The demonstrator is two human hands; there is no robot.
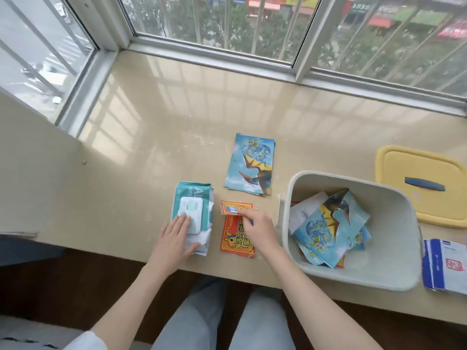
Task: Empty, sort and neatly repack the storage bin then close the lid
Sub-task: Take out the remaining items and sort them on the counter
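One open storage bin [394,223] was set just right of the fingers, at the sill's [177,97] front edge. The farther of two red packets [235,206] was pinched by the right hand [257,226]; one wipes pack [193,198] was pressed by the left hand [177,236], fingers flat together.

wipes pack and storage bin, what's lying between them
In the head view, two red-orange packets lie between the wipes pack and the storage bin, with the right hand pinching the upper packet.

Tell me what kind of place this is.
Probably a flat's bay window, above street level: barred windows look down on shop signs, and a polished stone sill serves as a table for a bin and wipes.
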